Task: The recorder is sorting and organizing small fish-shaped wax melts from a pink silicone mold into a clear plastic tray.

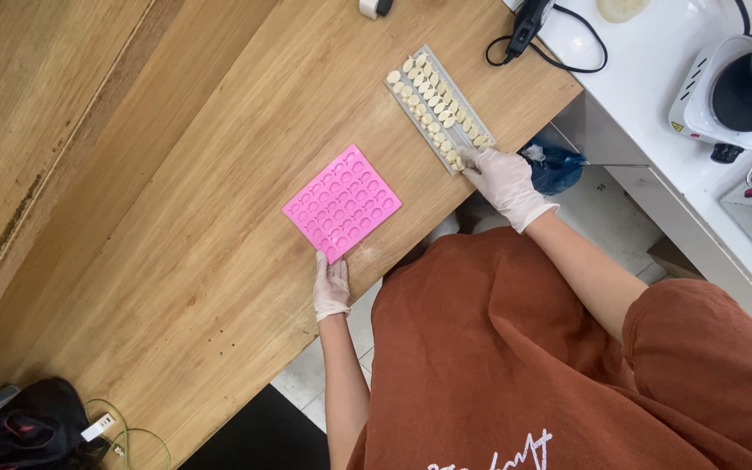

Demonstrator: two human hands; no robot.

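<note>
Rust-brown cloth of the person's top (pixel 515 365) fills the near field and hides the lap and most of both upper arms; its lower edge is cut off by the frame. Left hand (pixel 332 287), in a pale glove, lies at the near edge of the wooden worktop (pixel 176 244), fingers (pixel 330 263) together and extended, tips touching the near corner of the pink mould (pixel 342 203). Thumb position hard to make out. Mould lies flat, turned diagonally, rows of small cavities facing up; whether they hold anything cannot be told. Right hand (pixel 505 180), also gloved, rests at the near end of the clear tray (pixel 439 109), fingers curled on its corner; whether they pinch it or only touch it is not resolvable. Tray holds rows of small pale pieces, too small to identify. Mould and tray near, not touching. Farther right, a white hotplate (pixel 724 91), partly cut off.
</note>
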